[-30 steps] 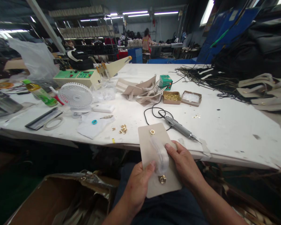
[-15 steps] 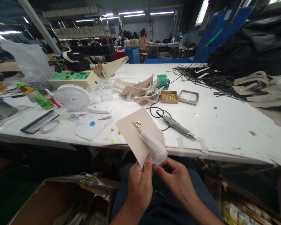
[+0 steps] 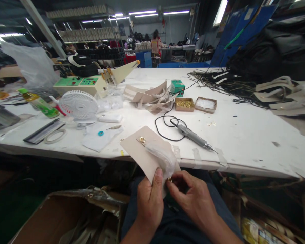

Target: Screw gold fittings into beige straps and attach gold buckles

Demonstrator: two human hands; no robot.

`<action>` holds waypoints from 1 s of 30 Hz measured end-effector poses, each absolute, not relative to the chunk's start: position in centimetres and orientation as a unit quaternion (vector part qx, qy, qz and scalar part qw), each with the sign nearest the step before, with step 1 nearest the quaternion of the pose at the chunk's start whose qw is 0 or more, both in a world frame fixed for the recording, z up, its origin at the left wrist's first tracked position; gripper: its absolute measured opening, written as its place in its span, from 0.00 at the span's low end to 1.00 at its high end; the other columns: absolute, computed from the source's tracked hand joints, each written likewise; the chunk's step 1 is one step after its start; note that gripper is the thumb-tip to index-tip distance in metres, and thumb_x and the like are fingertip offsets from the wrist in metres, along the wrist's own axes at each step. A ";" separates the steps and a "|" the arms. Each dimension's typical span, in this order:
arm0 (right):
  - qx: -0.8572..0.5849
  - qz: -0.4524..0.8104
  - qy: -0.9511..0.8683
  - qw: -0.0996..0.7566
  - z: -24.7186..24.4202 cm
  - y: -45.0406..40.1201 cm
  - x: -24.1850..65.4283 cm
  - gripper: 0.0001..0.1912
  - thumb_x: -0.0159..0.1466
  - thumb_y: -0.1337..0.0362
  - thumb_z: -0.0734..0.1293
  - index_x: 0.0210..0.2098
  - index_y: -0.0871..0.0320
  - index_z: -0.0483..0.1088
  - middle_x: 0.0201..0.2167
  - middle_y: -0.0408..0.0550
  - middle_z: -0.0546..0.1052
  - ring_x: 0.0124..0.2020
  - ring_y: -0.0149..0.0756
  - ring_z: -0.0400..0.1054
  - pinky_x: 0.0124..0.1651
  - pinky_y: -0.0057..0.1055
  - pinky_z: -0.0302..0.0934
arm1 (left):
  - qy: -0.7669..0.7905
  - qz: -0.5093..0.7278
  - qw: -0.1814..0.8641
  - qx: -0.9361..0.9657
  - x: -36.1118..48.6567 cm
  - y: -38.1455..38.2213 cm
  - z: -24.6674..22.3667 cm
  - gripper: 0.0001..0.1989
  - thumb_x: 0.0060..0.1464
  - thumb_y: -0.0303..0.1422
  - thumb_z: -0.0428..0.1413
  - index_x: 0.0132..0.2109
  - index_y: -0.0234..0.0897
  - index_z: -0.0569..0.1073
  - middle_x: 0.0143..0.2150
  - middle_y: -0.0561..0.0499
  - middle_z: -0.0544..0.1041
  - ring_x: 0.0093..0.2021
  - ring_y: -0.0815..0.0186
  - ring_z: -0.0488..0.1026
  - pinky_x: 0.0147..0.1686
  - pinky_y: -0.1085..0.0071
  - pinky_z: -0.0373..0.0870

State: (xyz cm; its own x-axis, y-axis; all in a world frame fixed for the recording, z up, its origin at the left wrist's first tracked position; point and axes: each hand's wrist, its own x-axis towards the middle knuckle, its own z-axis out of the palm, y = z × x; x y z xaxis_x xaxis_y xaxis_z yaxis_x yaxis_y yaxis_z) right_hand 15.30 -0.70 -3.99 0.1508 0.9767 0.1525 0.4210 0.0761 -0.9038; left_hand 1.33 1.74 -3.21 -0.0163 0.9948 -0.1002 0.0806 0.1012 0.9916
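My left hand [image 3: 151, 196] is closed on the lower edge of a beige panel [image 3: 134, 144], its thumb lying on top. A strap wrapped in clear plastic [image 3: 162, 154] runs over the panel as a raised loop. At the strap's far end a gold buckle [image 3: 142, 139] rests on the panel. The fingers of my right hand [image 3: 190, 189] pinch a second gold metal fitting [image 3: 169, 179] at the near end, mostly hidden by the fingertips. The panel is tilted over the table's front edge.
An electric screwdriver [image 3: 195, 137] with a black cord lies right of the panel. Behind it stand small boxes of gold hardware [image 3: 184, 104] and white pieces [image 3: 205, 104]. A white fan [image 3: 78, 105] and tape roll [image 3: 54, 136] are left. An open carton [image 3: 40, 217] stands below.
The panel has moved slightly left and toward me. Its plastic-wrapped loop has shifted, and the gold fitting at my right fingertips now shows.
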 end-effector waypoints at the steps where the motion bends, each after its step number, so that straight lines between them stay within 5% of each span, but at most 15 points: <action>1: -0.610 0.315 -0.567 0.456 -3.8 -0.7 15.4 0.07 0.65 0.59 0.70 0.36 0.53 0.80 0.28 0.43 0.81 0.26 0.35 0.75 0.30 0.26 0.67 | 0.548 0.455 0.492 0.500 1.4 1.7 -3.2 0.28 0.66 0.53 0.54 0.47 0.31 0.84 0.39 0.42 0.85 0.40 0.54 0.81 0.41 0.67 0.76; 6: -0.607 0.440 -0.494 0.442 -3.3 -0.3 16.0 0.11 0.62 0.55 0.73 0.32 0.56 0.76 0.24 0.44 0.79 0.24 0.34 0.73 0.27 0.26 0.63 | 0.548 0.449 0.474 0.523 1.7 1.1 -2.9 0.30 0.65 0.56 0.54 0.34 0.32 0.84 0.24 0.47 0.78 0.28 0.60 0.75 0.31 0.70 0.71; 11: -0.496 0.663 -0.369 0.423 -3.7 -0.3 16.1 0.24 0.63 0.43 0.72 0.29 0.58 0.70 0.22 0.45 0.77 0.21 0.32 0.71 0.25 0.25 0.61 | 0.575 0.472 0.464 0.481 2.2 0.7 -2.7 0.30 0.62 0.58 0.55 0.28 0.34 0.78 0.22 0.49 0.74 0.25 0.64 0.69 0.26 0.71 0.65; 18: -0.438 0.671 -0.343 0.489 -4.5 -0.8 15.3 0.26 0.69 0.41 0.68 0.33 0.59 0.71 0.21 0.43 0.75 0.22 0.32 0.73 0.27 0.25 0.62 | 0.576 0.452 0.451 0.511 2.1 1.3 -2.9 0.31 0.64 0.58 0.53 0.27 0.35 0.75 0.20 0.51 0.71 0.23 0.67 0.66 0.23 0.73 0.62; 30: -0.495 0.585 -0.473 0.434 -4.0 -0.6 16.6 0.26 0.73 0.43 0.63 0.28 0.57 0.66 0.19 0.42 0.73 0.22 0.30 0.66 0.30 0.26 0.58 | 0.604 0.429 0.420 0.524 2.3 1.7 -2.8 0.34 0.60 0.61 0.54 0.31 0.32 0.82 0.24 0.45 0.80 0.26 0.59 0.76 0.25 0.71 0.70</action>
